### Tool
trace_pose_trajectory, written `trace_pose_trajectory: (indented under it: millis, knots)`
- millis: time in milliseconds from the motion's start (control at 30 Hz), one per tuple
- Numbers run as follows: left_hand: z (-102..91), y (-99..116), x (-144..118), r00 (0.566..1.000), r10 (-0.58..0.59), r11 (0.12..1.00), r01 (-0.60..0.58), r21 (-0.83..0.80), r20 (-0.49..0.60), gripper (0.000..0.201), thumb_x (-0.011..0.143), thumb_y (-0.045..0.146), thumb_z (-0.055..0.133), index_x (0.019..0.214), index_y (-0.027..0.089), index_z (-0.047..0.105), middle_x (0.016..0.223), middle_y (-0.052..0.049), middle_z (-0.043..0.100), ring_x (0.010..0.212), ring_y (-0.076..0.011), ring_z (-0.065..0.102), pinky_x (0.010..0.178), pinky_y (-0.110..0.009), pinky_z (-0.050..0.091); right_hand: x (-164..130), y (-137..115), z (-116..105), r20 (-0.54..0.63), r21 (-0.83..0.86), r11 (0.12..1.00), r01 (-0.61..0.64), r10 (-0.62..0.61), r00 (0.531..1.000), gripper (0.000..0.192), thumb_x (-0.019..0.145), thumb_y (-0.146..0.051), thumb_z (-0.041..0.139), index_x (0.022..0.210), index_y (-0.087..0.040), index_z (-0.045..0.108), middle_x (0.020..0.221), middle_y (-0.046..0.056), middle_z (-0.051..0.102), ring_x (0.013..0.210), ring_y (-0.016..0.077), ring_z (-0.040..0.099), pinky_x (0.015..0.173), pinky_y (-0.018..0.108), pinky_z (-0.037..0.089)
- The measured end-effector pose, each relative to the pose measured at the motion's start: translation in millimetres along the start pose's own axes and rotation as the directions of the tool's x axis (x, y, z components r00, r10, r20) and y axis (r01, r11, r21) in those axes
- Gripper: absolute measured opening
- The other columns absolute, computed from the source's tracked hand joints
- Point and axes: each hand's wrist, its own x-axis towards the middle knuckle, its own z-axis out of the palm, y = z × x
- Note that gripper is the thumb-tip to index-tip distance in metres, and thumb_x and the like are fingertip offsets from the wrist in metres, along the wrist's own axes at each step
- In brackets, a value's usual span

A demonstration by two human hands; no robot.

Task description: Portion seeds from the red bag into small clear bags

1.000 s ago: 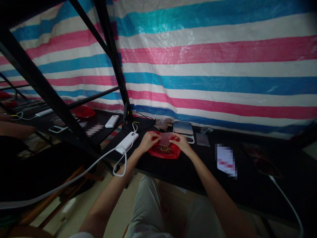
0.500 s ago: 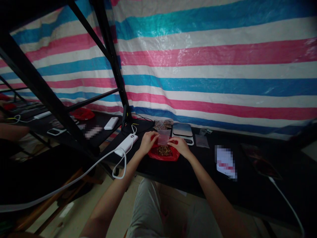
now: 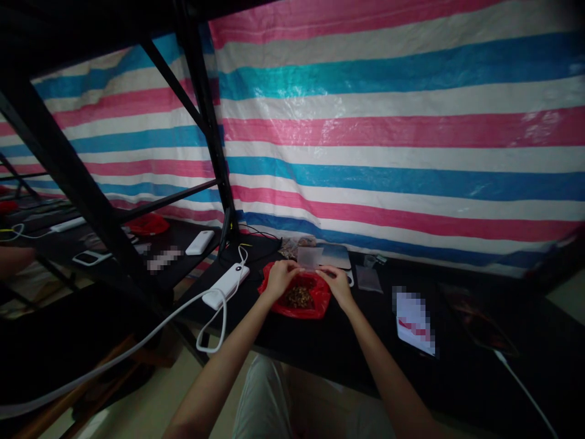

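My left hand (image 3: 279, 277) and my right hand (image 3: 337, 283) together hold a small clear plastic bag (image 3: 309, 258) by its two sides, lifted above a red plastic bag (image 3: 316, 306) spread on the black table (image 3: 347, 329). The red bag holds a heap of small brown bits (image 3: 298, 297). The clear bag hangs upright between my fingertips, and I cannot tell what is inside it.
A small scale (image 3: 336, 258) stands just behind my hands, with more clear bags (image 3: 367, 278) to its right. A white power bank (image 3: 225, 285) with a white cable lies at left. A black metal rack (image 3: 86, 189) and a striped tarp (image 3: 388, 140) stand behind.
Both hands have raised the clear bag from the heap in the red bag to just above it. The camera has tipped upward a little.
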Motion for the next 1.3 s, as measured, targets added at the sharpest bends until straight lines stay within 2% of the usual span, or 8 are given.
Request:
trace_pose_trajectory:
  millis: [167, 367, 533, 700, 833, 1000, 1100, 1300]
  knots:
    - [4.9, 7.1, 5.6, 0.994, 0.047, 0.997, -0.053, 0.056, 0.095, 0.027, 0.079, 0.037, 0.05, 0.071, 0.018, 0.067, 0.068, 0.0, 0.068, 0.062, -0.0127, 0.06, 0.063, -0.021, 0.039, 1.9, 11.2, -7.2, -0.072, 0.071, 0.996, -0.05, 0.055, 0.996, 0.036, 0.063, -0.044, 0.064, 0.086, -0.016, 0.068, 0.086, 0.008, 0.068, 0.077, 0.0226, 0.061, 0.067, 0.034, 0.047]
    - [15.0, 14.1, 16.0, 0.976, 0.019, 0.996, -0.037, 0.078, 0.217, 0.028, 0.08, 0.038, 0.047, 0.075, 0.02, 0.067, 0.068, 0.0, 0.069, 0.062, -0.0121, 0.061, 0.06, -0.019, 0.039, 9.0, 28.3, -17.9, -0.092, 0.239, 0.964, -0.12, 0.145, 0.985, 0.031, 0.058, -0.046, 0.068, 0.068, -0.017, 0.068, 0.072, 0.007, 0.069, 0.07, 0.0218, 0.062, 0.066, 0.034, 0.049]
    - [26.3, 16.9, 27.5, 0.981, 0.037, 0.996, -0.053, 0.078, 0.192, 0.026, 0.078, 0.04, 0.05, 0.076, 0.021, 0.067, 0.067, 0.0, 0.069, 0.065, -0.0134, 0.061, 0.062, -0.02, 0.04, 9.4, 37.3, -23.6, -0.123, 0.247, 0.962, -0.114, 0.148, 0.981, 0.037, 0.06, -0.052, 0.063, 0.075, -0.019, 0.068, 0.075, 0.007, 0.069, 0.07, 0.0224, 0.063, 0.063, 0.035, 0.051]
    - [30.4, 17.5, 34.4, 0.988, 0.041, 0.996, -0.053, 0.077, 0.148, 0.027, 0.078, 0.041, 0.05, 0.08, 0.02, 0.067, 0.071, -0.001, 0.069, 0.071, -0.0151, 0.062, 0.065, -0.021, 0.04, 5.0, 42.6, -24.3, 0.006, 0.122, 0.986, -0.114, 0.114, 0.993, 0.033, 0.061, -0.046, 0.065, 0.073, -0.016, 0.069, 0.071, 0.006, 0.069, 0.066, 0.0216, 0.063, 0.063, 0.036, 0.051]
    - [31.5, 14.6, 34.4, 0.989, 0.056, 0.994, -0.068, 0.08, 0.138, 0.024, 0.077, 0.037, 0.052, 0.079, 0.019, 0.067, 0.076, -0.002, 0.069, 0.072, -0.0157, 0.061, 0.064, -0.022, 0.04, 2.0, 43.3, -28.3, -0.009, 0.047, 0.991, -0.129, 0.129, 0.992, 0.031, 0.064, -0.045, 0.064, 0.072, -0.015, 0.069, 0.068, 0.006, 0.069, 0.066, 0.0218, 0.063, 0.066, 0.036, 0.05]
    - [28.6, 18.2, 28.8, 0.988, 0.064, 0.994, -0.075, 0.074, 0.142, 0.022, 0.08, 0.03, 0.047, 0.076, 0.018, 0.066, 0.074, -0.002, 0.068, 0.073, -0.0159, 0.061, 0.067, -0.023, 0.04, -1.0, 31.5, -33.0, 0.039, 0.096, 0.99, -0.104, 0.101, 0.994, 0.028, 0.065, -0.043, 0.063, 0.071, -0.017, 0.07, 0.071, 0.006, 0.07, 0.067, 0.022, 0.064, 0.066, 0.034, 0.05]
    - [28.5, 21.5, 24.4, 0.989, 0.082, 0.986, -0.099, 0.137, 0.122, 0.021, 0.082, 0.027, 0.044, 0.078, 0.019, 0.063, 0.068, -0.002, 0.066, 0.071, -0.016, 0.06, 0.065, -0.023, 0.039, -2.3, 23.1, -31.5, 0.034, 0.135, 0.984, -0.115, 0.111, 0.993, 0.027, 0.066, -0.043, 0.062, 0.068, -0.018, 0.069, 0.064, 0.006, 0.069, 0.062, 0.0215, 0.064, 0.06, 0.032, 0.051]
    - [38.8, 21.1, 22.8, 0.992, 0.104, 0.93, -0.123, 0.345, 0.074, 0.022, 0.084, 0.018, 0.037, 0.083, 0.02, 0.059, 0.079, -0.005, 0.065, 0.076, -0.0181, 0.061, 0.063, -0.024, 0.036, -2.1, 23.1, -29.8, -0.002, 0.1, 0.993, -0.068, 0.068, 0.998, 0.025, 0.068, -0.042, 0.06, 0.061, -0.018, 0.067, 0.058, 0.004, 0.067, 0.058, 0.0196, 0.062, 0.058, 0.03, 0.05]
